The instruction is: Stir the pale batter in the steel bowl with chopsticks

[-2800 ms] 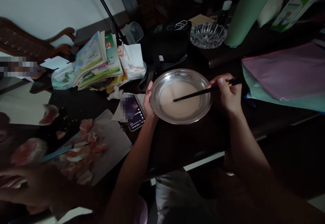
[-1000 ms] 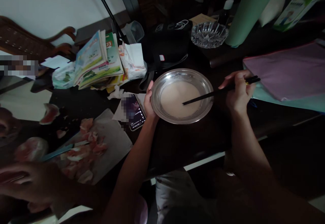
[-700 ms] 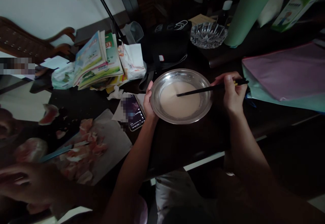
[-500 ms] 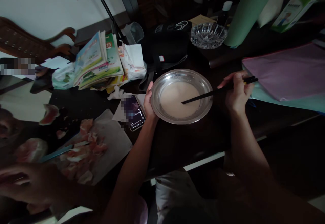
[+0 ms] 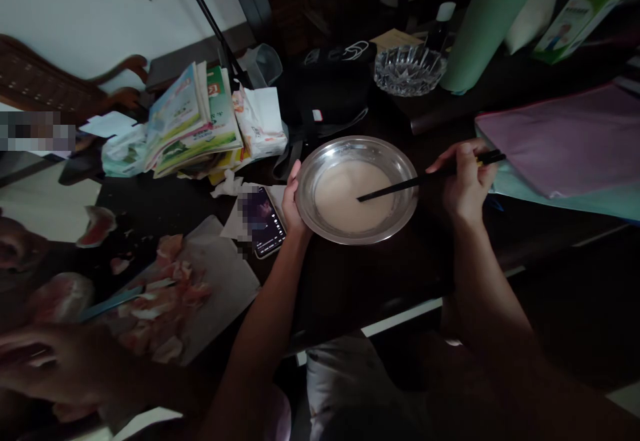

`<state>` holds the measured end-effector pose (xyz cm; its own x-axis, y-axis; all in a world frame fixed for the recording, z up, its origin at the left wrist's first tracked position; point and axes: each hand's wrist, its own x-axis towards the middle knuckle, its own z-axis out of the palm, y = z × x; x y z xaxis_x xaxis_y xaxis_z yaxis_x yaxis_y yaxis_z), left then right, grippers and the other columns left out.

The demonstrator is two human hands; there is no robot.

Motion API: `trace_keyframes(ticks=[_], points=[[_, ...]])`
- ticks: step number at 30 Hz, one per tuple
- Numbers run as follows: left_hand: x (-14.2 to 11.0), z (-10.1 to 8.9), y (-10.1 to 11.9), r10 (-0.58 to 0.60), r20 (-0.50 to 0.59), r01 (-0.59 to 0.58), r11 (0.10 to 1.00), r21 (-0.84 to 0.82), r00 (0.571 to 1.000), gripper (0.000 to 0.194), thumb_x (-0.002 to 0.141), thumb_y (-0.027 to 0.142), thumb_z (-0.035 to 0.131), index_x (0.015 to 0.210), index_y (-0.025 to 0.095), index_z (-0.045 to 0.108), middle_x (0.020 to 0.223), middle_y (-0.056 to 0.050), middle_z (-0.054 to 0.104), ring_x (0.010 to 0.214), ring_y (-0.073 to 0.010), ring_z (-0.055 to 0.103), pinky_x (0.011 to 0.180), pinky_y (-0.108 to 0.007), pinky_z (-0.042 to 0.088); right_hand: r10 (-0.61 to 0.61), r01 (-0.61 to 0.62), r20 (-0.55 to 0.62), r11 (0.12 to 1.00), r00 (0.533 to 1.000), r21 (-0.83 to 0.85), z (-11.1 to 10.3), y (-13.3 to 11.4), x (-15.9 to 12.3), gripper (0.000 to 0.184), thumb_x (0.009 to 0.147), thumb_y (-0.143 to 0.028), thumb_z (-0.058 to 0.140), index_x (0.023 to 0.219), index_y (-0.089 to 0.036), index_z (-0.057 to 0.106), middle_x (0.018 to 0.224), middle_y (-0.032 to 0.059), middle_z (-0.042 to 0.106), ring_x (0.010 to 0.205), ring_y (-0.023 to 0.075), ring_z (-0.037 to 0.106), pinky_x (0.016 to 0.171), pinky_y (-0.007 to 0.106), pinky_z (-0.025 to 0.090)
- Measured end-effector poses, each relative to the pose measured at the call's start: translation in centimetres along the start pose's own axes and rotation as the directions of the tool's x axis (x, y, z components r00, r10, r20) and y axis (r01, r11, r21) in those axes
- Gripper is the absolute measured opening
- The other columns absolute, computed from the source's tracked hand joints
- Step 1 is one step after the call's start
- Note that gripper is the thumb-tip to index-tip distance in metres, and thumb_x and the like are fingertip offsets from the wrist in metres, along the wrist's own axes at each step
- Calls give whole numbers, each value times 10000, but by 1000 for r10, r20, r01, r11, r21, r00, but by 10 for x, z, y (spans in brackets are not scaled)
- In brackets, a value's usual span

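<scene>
A steel bowl (image 5: pixel 400 161) of pale batter stands on the dark table. My left hand (image 5: pixel 291 202) grips the bowl's left rim. My right hand (image 5: pixel 464 184), to the right of the bowl, is closed on a pair of black chopsticks (image 5: pixel 400 189). Their tips dip into the batter near its middle.
A phone (image 5: pixel 265 224) lies just left of the bowl. Books (image 5: pixel 187 121), tissue packs and a black bag crowd the back. A glass ashtray (image 5: pixel 409 69) and purple folders (image 5: pixel 560 141) sit right. Another person's hand (image 5: pixel 60 367) is at lower left by a board of cut watermelon (image 5: pixel 160 301).
The chopsticks have swept back and forth through the batter with my right hand. My left hand has stayed on the rim. The bowl has not shifted.
</scene>
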<state>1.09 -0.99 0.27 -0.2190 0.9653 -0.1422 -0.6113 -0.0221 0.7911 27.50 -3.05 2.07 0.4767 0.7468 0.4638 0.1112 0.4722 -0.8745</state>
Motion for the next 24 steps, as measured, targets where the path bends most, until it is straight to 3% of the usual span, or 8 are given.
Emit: trace_keyframes(ticks=[6,9,13,16,20,24], points=[[2,-1,-1,0,1,0,1000,6,1000,296,895,225,512,1078,254,743,1142,6,759,1178,-184,636,1057,-297,467,-16,13,181,1000,983,21,8,-5,-6,297,893,-533,636,776,-264,687,666,-5,659,636,180,654,663,411,521],[2,-3,-1,9,22,-10,1000,19,1000,302,880,243,537,1109,249,734,1180,-6,752,1254,-203,602,1097,-322,434,-58,57,96,998,994,13,6,-3,-3,288,901,-507,640,765,-255,668,703,-6,652,636,167,655,669,394,504],[0,-2,-1,1,21,-1,1000,-2,1000,288,902,228,517,1085,254,738,1162,8,757,1271,-197,591,1089,-313,434,-57,60,-48,995,997,78,3,-1,0,277,883,-488,664,709,-274,644,643,-14,597,518,152,561,548,380,430],[-2,2,1,-13,-1,13,1000,-11,1000,308,931,201,471,1053,262,747,1128,24,766,1279,-184,587,1080,-303,444,-19,14,50,993,999,113,5,-4,-4,269,894,-463,650,733,-248,658,611,-27,595,503,137,563,540,345,441],[-3,4,2,-9,-19,9,1000,7,1000,281,908,233,511,1067,266,741,1171,0,752,1323,-206,566,1098,-329,439,-15,-3,214,997,977,81,10,-6,-8,243,916,-447,636,801,-240,691,668,-14,667,622,153,654,652,337,507],[-3,3,2,-5,-4,5,1000,30,1000,263,885,276,557,1082,270,732,1216,-6,739,1328,-215,561,1099,-322,437,-68,65,85,997,994,39,6,-2,-3,281,899,-476,654,750,-238,670,700,-2,671,646,164,667,669,365,504]])
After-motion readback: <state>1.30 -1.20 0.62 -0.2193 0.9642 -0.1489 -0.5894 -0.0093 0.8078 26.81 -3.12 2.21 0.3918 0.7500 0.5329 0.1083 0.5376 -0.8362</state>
